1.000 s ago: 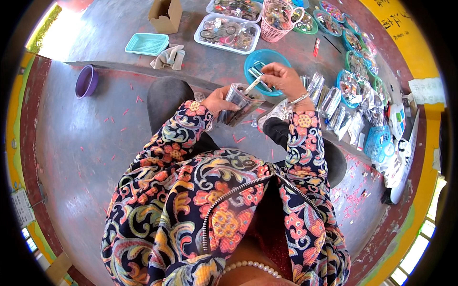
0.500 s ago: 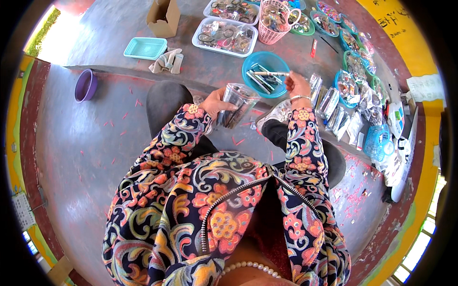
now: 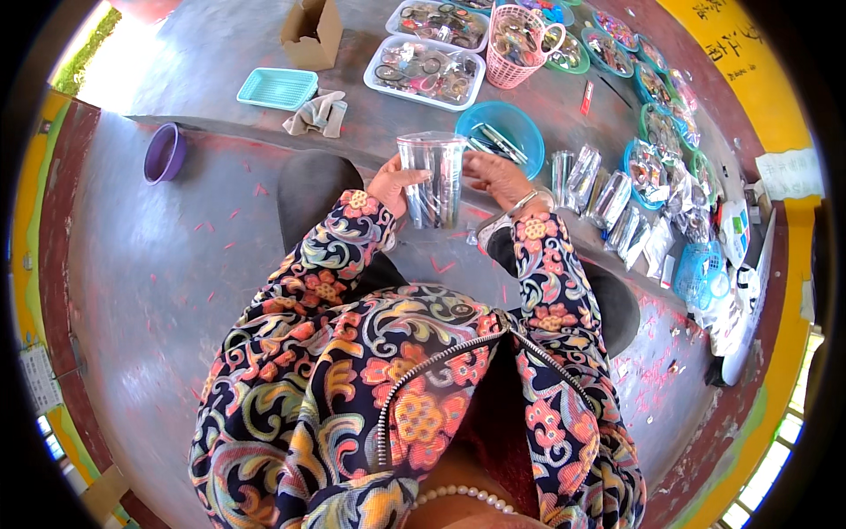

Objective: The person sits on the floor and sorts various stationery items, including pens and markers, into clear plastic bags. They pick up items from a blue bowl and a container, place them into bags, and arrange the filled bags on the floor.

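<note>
Both hands up at the clear plastic bag (image 3: 433,179) of dark sticks, held upright in front of the chest. Left hand (image 3: 392,186) grips its left side; right hand (image 3: 495,175) pinches the right top edge. Blue bowl (image 3: 504,128) of pens just behind, 2 white trays (image 3: 379,75) further back on the grey floor (image 3: 132,256).

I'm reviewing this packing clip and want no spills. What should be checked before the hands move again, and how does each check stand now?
1. Left hand holds the clear pouch by its side: ok.
2. Pouch upright, mouth up: ok.
3. Right hand at the pouch's other side: ok; whether its grip is closed, cannot tell.
4. Items already inside the pouch: ok, dark pieces show through.
5. Blue bowl with more pieces just behind the pouch: ok.
6. Pouch mouth fully open: cannot tell.
</note>
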Tool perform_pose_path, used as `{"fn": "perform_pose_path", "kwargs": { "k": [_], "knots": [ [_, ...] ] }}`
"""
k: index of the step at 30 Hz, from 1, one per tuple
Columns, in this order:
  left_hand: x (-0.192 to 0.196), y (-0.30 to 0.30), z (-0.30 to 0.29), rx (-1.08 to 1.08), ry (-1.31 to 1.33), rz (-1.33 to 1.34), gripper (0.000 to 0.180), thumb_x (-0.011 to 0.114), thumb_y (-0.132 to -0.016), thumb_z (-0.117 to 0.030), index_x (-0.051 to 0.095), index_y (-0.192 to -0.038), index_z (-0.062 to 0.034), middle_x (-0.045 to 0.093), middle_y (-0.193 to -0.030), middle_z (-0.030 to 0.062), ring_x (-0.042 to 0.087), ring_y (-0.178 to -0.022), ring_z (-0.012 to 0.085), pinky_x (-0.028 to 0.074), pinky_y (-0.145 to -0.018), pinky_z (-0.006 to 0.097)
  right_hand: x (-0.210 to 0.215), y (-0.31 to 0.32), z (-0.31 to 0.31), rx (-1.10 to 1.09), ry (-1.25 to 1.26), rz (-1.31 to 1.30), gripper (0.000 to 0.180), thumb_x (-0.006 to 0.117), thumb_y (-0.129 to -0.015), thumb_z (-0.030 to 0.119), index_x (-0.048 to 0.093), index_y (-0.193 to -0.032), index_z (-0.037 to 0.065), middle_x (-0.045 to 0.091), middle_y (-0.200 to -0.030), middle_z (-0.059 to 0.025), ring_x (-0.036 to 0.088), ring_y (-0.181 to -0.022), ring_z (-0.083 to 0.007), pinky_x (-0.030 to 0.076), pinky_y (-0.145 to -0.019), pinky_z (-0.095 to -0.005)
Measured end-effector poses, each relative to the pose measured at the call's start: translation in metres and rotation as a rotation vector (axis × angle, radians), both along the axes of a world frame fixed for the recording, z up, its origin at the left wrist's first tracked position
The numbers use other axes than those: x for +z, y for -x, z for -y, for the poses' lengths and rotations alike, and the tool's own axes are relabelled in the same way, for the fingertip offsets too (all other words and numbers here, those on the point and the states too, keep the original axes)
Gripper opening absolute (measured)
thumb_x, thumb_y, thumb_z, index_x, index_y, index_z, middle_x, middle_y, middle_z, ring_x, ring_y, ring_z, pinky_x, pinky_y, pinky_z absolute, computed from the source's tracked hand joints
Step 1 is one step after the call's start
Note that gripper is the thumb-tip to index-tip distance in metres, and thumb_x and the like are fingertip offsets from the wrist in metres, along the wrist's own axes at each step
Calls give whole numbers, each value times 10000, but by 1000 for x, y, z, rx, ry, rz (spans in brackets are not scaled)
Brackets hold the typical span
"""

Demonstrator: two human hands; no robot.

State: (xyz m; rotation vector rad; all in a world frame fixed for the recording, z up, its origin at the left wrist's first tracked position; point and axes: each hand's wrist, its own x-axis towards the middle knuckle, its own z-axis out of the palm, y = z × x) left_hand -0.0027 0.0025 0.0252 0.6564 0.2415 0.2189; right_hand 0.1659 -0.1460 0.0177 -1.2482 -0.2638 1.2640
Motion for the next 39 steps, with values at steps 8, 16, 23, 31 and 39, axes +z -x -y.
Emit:
{"fn": "perform_pose_path", "kwargs": {
  "k": [8, 16, 23, 31, 39],
  "knots": [
    [27, 0, -4, 18, 38, 135, 529, 678, -701, -58, 449, -1176, -16, 573, -1053, 107, 590, -913, 214, 501, -777, 375, 37, 47, -12, 112, -163, 140, 405, 688, -728, 78, 544, -1102, 15, 598, -1011, -46, 548, -912, -122, 433, -804, -281],
    [74, 20, -14, -192, -332, 367, 893, 801, -572, -84, 297, -1308, -45, 496, -1179, 69, 498, -1072, 179, 395, -910, 321, 97, 67, -9, -21, -442, 343, 322, 683, -719, 25, 599, -1029, 48, 614, -950, 5, 542, -824, -80, 428, -731, -227],
    [49, 15, -7, -292, -156, 216, 680, 702, -603, 91, 433, -1218, -23, 546, -1127, 77, 518, -1053, 182, 426, -885, 331, 98, 70, -4, 4, -492, 318, 367, 689, -724, 34, 567, -1070, 26, 582, -1022, -17, 527, -893, -95, 425, -778, -241],
    [31, 6, 1, -145, -533, 140, 554, 698, -665, 46, 477, -1161, -58, 563, -1044, 56, 556, -953, 172, 491, -781, 311, 93, 60, -12, 40, -399, 678, 699, 769, -625, 133, 440, -1235, 39, 459, -1241, -79, 384, -1190, -214, 281, -1001, -350],
    [22, 4, 1, -204, -751, 14, 585, 727, -633, 31, 480, -1156, -54, 574, -1055, 44, 543, -973, 149, 447, -854, 316, 118, 61, -15, -41, -441, 512, 876, 821, -540, 200, 367, -1272, 36, 491, -1156, -75, 454, -1097, -176, 349, -946, -301]
  ]
}}
